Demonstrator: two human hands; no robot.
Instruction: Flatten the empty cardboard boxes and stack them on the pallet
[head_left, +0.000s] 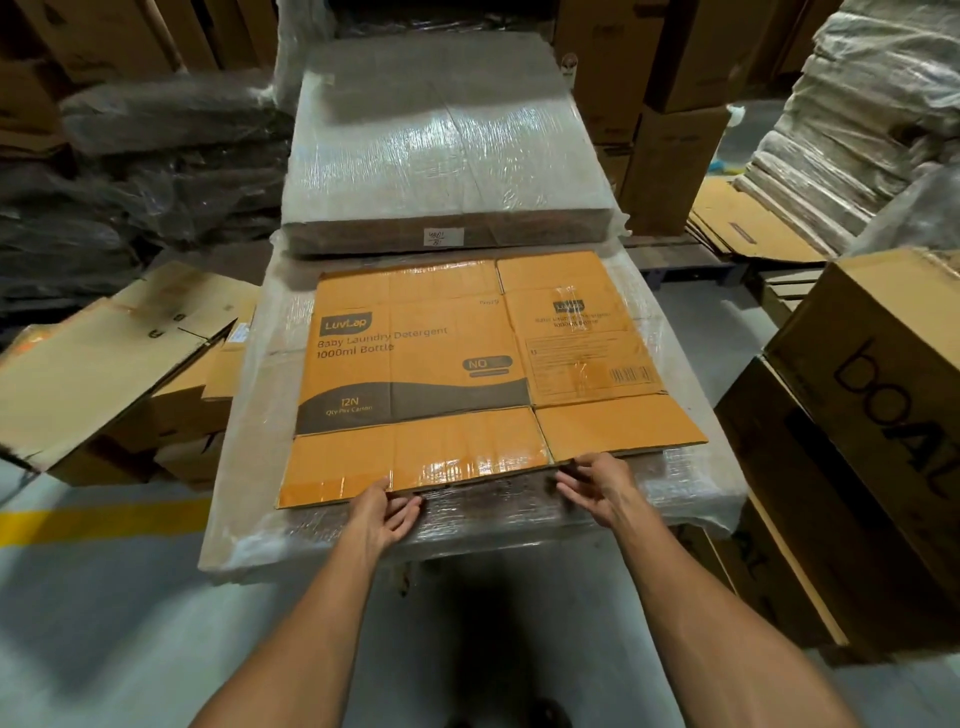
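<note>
Lying flat on the wrapped stack (693, 480), the flattened box (441, 374) has your left hand (384, 514) and right hand (597, 488) at its near edge, fingers loosely spread, clasping nothing.

Open floor (104, 623) in front; boat cartons (872, 395) close right, loose cardboard (104, 374) left.

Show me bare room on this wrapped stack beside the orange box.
Bare wrap runs left of the orange box to the edge of the stack, and along the near edge by the left hand and right hand. The far bundle is bare on top. Crowded: loose cartons left, boat boxes right.
</note>
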